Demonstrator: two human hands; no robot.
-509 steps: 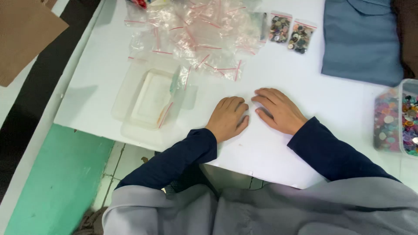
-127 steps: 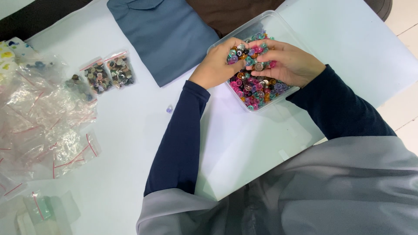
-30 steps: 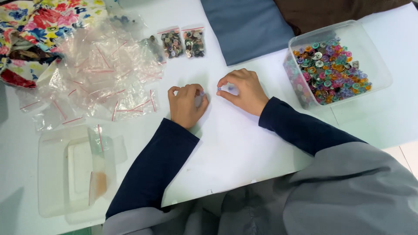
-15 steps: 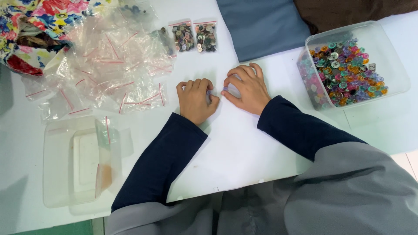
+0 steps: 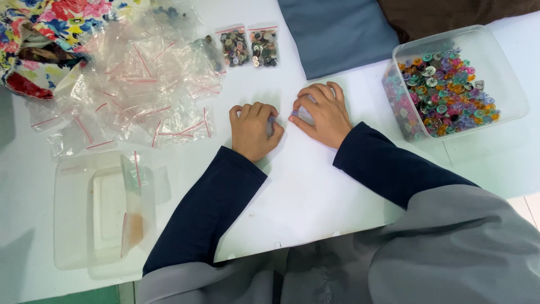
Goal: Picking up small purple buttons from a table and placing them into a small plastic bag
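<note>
My left hand [image 5: 254, 130] rests knuckles-up on the white table [image 5: 315, 191] at the middle of the frame, its fingers curled under into a loose fist; a small bluish button [image 5: 272, 119] shows at its fingertips, though I cannot tell whether it is pinched or merely touched. Just to the right, my right hand [image 5: 320, 112] lies palm-down with fingers bent, and another small pale-blue button [image 5: 295, 114] sits at the tip of its thumb and forefinger; whether that one is gripped I cannot tell either. The two hands are near each other but apart, with a narrow gap of bare table between them. Both forearms wear dark navy sleeves [image 5: 202, 214] that run down toward the grey garment at the bottom of the frame. At the upper right stands a clear plastic box [image 5: 509, 84] filled with many-coloured buttons, well apart from my right hand. Above the hands, at the top centre, lie two small clear bags [image 5: 247, 46] packed with dark and mixed buttons, side by side. A blue cloth [image 5: 337, 31] lies folded at the top, with a brown cloth [image 5: 450, 14] beside it toward the upper right corner. At the upper left a heap of empty clear bags with red seal strips [image 5: 135, 84] spreads over the table, and a floral cloth [image 5: 50, 28] sits in the corner beyond it. At the lower left lies a clear shallow tray [image 5: 73, 225].
</note>
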